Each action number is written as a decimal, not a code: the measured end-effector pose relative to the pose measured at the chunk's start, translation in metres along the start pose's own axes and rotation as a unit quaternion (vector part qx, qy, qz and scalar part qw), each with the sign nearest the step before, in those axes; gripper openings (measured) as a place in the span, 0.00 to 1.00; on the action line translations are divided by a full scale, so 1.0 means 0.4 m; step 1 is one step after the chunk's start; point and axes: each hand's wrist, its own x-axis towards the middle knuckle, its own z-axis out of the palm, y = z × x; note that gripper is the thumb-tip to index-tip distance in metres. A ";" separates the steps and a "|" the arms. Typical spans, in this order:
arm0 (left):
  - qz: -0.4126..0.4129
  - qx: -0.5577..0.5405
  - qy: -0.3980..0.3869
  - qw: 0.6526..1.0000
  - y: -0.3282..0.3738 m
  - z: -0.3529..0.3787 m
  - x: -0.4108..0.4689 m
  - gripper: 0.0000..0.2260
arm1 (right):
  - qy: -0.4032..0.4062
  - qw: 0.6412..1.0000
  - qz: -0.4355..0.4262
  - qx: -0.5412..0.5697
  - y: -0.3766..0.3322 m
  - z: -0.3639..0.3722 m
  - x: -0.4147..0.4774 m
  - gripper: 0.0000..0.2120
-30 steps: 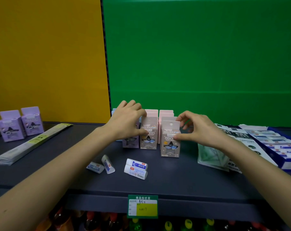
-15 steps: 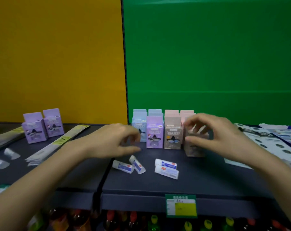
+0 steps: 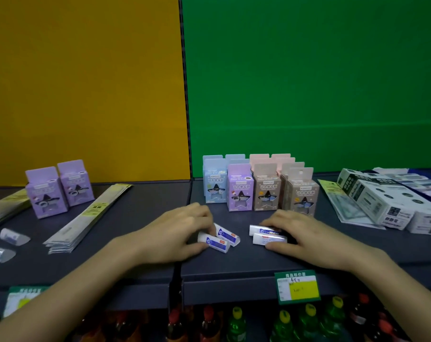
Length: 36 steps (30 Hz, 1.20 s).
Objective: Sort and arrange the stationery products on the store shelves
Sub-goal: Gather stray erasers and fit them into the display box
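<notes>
Two eraser pairs lie crosswise just before the star boxes [image 3: 240, 191]: left hand [image 3: 184, 228] pinches left pair [image 3: 224, 235], right hand [image 3: 308, 233] pinches right pair [image 3: 268, 239].

The rear wall consists of two flat panels: a yellow back panel [image 3: 86, 82] on the left and a green back panel [image 3: 308, 82] on the right. A dark vertical strip [image 3: 184, 95] separates them from top to base.

The dark front rail [image 3: 221, 292] runs across the lower part of the view and is interrupted by a narrow vertical gap [image 3: 177, 287]. A green price label [image 3: 298, 287] is fixed to the rail right of centre and carries a yellow card [image 3: 304, 290] with handwritten marks, not legible. A second price label [image 3: 19, 301], blurred, sits on the rail at far left.

Below the rail stand green bottles [image 3: 236, 322] with yellow caps and dark bottles [image 3: 208, 317] with red caps, in a mixed row.
</notes>
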 end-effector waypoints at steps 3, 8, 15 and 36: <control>-0.001 -0.041 -0.014 0.999 0.005 0.005 0.028 0.19 | 0.000 1.000 -0.003 -0.016 0.005 0.000 -0.005 0.21; 0.019 -0.037 -0.122 0.992 -0.002 0.012 0.078 0.18 | 0.005 0.997 0.003 -0.082 0.001 -0.002 -0.008 0.21; -0.001 -0.030 -0.163 0.986 0.008 0.017 0.112 0.10 | -0.038 0.987 0.031 -0.150 -0.016 -0.010 0.013 0.14; 0.003 -0.190 -0.008 0.982 0.122 0.036 0.229 0.06 | 0.092 0.989 0.112 0.019 0.108 -0.074 -0.216 0.10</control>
